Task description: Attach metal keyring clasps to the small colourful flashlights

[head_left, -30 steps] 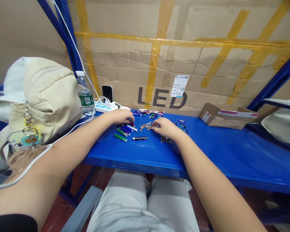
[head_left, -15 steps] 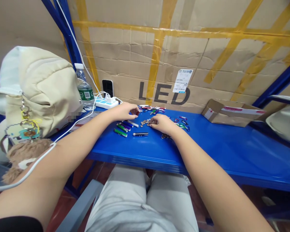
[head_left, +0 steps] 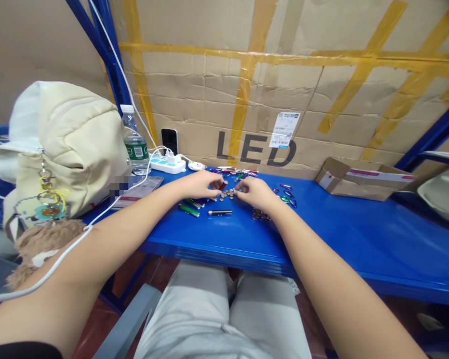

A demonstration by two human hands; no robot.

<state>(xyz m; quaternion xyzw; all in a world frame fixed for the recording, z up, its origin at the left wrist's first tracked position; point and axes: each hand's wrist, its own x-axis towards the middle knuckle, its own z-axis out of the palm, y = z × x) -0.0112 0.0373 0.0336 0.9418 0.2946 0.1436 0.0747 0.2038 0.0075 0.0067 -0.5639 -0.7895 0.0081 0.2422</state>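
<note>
A short red metal tube [head_left: 223, 185], which looks like a mini torch body, is held between the thumb and fingers of my left hand [head_left: 204, 185], with one end pointing up and right. Close by, my right hand [head_left: 255, 192] has its thumb and fingertips pinched together; what they hold is too small to make out. Below and between the hands lie several small round button cells [head_left: 226, 195]. A black mini torch [head_left: 220, 213] lies nearer the table edge. Green torch [head_left: 189, 210] and other coloured tubes lie partly under my left hand.
Behind the hands is a heap of thin coloured pieces [head_left: 243, 171]. Coloured carabiners [head_left: 287, 192] lie right, beside small dark metal pieces [head_left: 260, 215]. A power strip [head_left: 167, 163], water bottle [head_left: 135, 144] and cream bag [head_left: 71, 139] stand left; an open cardboard box [head_left: 362, 182] stands right.
My left hand has come a little right and lower, turning the red tube more into view. My right fingertips have lifted slightly from the button cells. The whole view has shifted slightly.
</note>
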